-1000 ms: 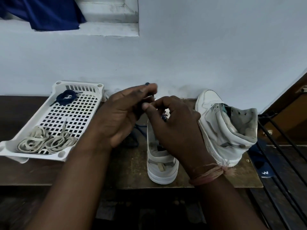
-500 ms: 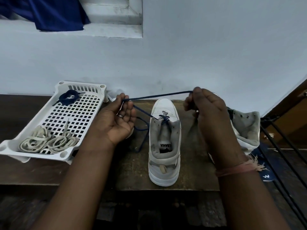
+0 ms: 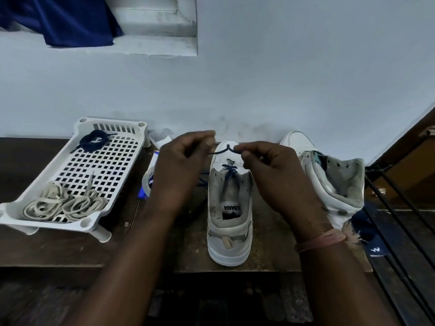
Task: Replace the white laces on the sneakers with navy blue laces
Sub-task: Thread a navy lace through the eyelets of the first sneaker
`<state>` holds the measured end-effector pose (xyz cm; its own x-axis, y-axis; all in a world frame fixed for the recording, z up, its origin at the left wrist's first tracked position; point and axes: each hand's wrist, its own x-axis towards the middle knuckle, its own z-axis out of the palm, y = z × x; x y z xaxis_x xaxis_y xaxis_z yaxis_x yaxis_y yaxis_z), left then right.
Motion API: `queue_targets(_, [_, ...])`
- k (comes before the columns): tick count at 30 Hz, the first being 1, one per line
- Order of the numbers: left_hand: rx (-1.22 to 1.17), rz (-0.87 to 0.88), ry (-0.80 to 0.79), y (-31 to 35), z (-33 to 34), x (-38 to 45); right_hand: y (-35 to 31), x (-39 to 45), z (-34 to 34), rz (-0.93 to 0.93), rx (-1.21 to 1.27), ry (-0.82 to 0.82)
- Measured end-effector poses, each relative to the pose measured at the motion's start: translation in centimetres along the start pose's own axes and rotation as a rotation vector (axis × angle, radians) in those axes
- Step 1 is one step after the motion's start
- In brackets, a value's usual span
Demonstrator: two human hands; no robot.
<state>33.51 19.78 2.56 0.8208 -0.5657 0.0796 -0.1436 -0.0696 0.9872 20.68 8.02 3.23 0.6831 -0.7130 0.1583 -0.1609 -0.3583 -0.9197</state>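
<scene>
Both hands pinch 1 navy blue lace (image 3: pixel 227 149) above the toe of the near sneaker (image 3: pixel 229 208): the left hand (image 3: pixel 181 168) curls its fingertips on one stretch, the right hand (image 3: pixel 270 170) on the other. The lace crosses once at the lowest eyelets. The second sneaker (image 3: pixel 329 177) lies tilted at right, partly behind the right wrist. At left, a white perforated tray (image 3: pixel 110 161) holds pale old laces (image 3: pixel 61 204) and a coiled navy lace (image 3: pixel 93 141). A blue cloth (image 3: pixel 66 20) hangs on the wall ledge.
</scene>
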Motion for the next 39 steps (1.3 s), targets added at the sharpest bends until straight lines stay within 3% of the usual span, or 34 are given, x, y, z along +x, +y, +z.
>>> queue_targets(2, [0.125,0.166,-0.172,0.2,0.3,-0.5,-0.1,-0.1,0.0,-0.021,0.062,-0.038])
queue_targets(4, [0.180,0.209,-0.227,-0.2,0.4,-0.5,-0.1,0.0,-0.1,-0.005,0.116,-0.056])
queue_targets(10, [0.209,0.162,0.036,-0.7,-1.1,0.5,0.8,0.5,-1.3,0.049,0.099,-0.033])
queue_targets(15, [0.272,0.158,0.123,-1.3,-1.1,0.8,0.6,0.4,-0.9,0.039,0.031,-0.068])
queue_targets(23, [0.645,0.445,-0.111,-0.6,1.3,-0.6,0.1,0.1,-0.4,0.031,-0.003,-0.004])
queue_targets(27, [0.636,0.453,-0.058,-0.7,1.6,-0.6,0.1,0.1,-0.2,0.058,-0.054,0.041])
queue_targets(30, [0.641,0.373,-0.031,-0.5,1.9,-0.6,0.4,0.0,-0.2,0.233,-0.192,-0.079])
queue_targets(34, [0.815,0.233,-0.158,-0.4,2.2,-0.8,0.4,-0.5,0.0,0.321,-0.163,-0.204])
queue_targets(39, [0.914,0.193,-0.253,-0.7,1.9,-0.6,1.8,0.0,-0.4,0.479,-0.066,-0.206])
